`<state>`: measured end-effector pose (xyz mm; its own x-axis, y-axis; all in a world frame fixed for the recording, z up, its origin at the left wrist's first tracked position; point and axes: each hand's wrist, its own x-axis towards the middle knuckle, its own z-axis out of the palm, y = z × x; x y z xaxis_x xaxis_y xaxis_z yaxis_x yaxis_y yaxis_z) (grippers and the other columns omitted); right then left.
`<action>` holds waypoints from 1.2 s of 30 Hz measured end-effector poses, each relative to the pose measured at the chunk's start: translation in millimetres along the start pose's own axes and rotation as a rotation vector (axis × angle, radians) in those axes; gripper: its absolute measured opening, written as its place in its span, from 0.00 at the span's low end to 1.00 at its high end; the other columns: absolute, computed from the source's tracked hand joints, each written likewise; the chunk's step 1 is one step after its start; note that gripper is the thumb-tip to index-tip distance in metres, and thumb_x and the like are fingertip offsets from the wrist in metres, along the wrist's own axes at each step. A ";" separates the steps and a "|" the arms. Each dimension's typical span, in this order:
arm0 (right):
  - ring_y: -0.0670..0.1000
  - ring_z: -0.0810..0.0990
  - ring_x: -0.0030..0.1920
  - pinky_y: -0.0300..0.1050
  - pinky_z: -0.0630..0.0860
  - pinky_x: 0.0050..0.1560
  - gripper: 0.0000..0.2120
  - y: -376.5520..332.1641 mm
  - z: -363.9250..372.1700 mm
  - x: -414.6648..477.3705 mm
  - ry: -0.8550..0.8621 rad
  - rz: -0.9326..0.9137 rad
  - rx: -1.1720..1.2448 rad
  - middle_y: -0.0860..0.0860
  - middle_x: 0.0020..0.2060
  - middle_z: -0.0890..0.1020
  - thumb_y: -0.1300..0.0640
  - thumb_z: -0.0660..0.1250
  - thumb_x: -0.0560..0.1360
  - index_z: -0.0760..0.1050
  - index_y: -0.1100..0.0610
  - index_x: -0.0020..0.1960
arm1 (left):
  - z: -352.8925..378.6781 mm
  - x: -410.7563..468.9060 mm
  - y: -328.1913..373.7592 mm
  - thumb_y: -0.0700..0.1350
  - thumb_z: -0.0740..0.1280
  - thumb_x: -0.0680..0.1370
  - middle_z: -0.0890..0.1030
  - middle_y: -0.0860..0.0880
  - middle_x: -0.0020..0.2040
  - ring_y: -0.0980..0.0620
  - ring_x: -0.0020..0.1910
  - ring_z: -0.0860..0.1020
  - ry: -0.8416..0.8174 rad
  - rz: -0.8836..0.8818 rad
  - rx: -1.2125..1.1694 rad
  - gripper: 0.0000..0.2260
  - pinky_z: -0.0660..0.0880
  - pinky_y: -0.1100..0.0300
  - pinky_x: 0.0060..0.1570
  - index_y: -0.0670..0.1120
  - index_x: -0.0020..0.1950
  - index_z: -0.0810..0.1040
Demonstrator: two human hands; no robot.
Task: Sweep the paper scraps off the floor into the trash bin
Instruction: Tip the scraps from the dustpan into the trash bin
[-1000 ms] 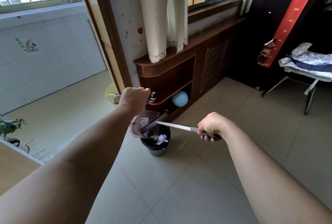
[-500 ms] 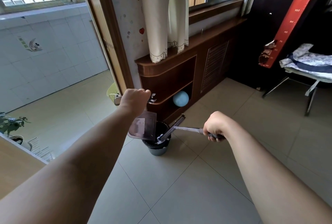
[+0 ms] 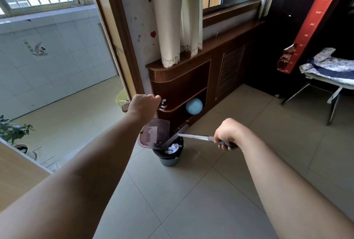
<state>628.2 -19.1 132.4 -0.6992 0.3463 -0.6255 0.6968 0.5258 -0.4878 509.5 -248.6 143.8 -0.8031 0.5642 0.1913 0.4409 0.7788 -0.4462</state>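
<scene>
This is a room in a home. Cream lace-hemmed curtains [image 3: 180,27] hang over a dark wooden window-sill cabinet [image 3: 191,77], whose open shelf holds a pale blue ball [image 3: 193,106]. A red heart sticker [image 3: 152,34] and a red height-measuring chart [image 3: 314,22] mark the walls. Patterned folded bedding [image 3: 329,66] lies nearby, and a white-tiled balcony [image 3: 57,56] holds a leafy potted plant [image 3: 13,131].

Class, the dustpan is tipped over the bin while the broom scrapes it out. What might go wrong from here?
1. The dustpan, gripped by the left hand, juts past the left rim of the small trash bin, so scraps may slide onto the floor.
2. The broom, gripped by the right hand, has its head at the bin's mouth; a hard stroke might tip the bin and spill the paper scraps inside.
</scene>
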 end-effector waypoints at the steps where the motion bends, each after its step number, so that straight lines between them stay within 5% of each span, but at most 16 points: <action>1: 0.49 0.69 0.18 0.32 0.64 0.20 0.04 1.2 0.3 -0.7 -0.002 0.007 0.005 0.59 0.31 0.74 0.69 0.61 0.72 0.71 0.66 0.39 | -0.4 0.6 -1.4 0.40 0.64 0.78 0.82 0.48 0.47 0.48 0.44 0.83 0.000 -0.003 0.001 0.08 0.77 0.57 0.40 0.45 0.57 0.74; 12: 0.49 0.70 0.17 0.30 0.64 0.20 0.03 -7.0 -6.0 -0.9 0.022 0.013 0.061 0.59 0.33 0.75 0.68 0.62 0.73 0.72 0.65 0.41 | -4.5 7.1 -8.7 0.41 0.65 0.78 0.82 0.49 0.45 0.49 0.41 0.83 0.012 -0.001 0.030 0.06 0.78 0.58 0.38 0.45 0.55 0.74; 18: 0.49 0.68 0.21 0.29 0.62 0.19 0.05 -14.3 1.2 -5.2 0.003 0.024 0.017 0.57 0.31 0.72 0.67 0.58 0.77 0.71 0.66 0.51 | -3.7 4.5 -18.8 0.44 0.66 0.78 0.82 0.49 0.45 0.49 0.41 0.83 0.014 -0.018 0.029 0.07 0.78 0.58 0.38 0.45 0.55 0.74; 36: 0.49 0.68 0.21 0.32 0.63 0.22 0.07 -4.9 24.4 -3.6 0.106 0.008 0.127 0.57 0.28 0.72 0.71 0.61 0.72 0.69 0.64 0.36 | -9.3 -6.6 -32.0 0.44 0.64 0.79 0.82 0.49 0.47 0.49 0.43 0.83 0.031 -0.018 0.051 0.08 0.77 0.58 0.39 0.44 0.57 0.74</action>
<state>631.2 -41.9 122.2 -0.7019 0.4333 -0.5653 0.7122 0.4228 -0.5604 504.5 -274.8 164.9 -0.7973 0.5594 0.2266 0.4049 0.7742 -0.4866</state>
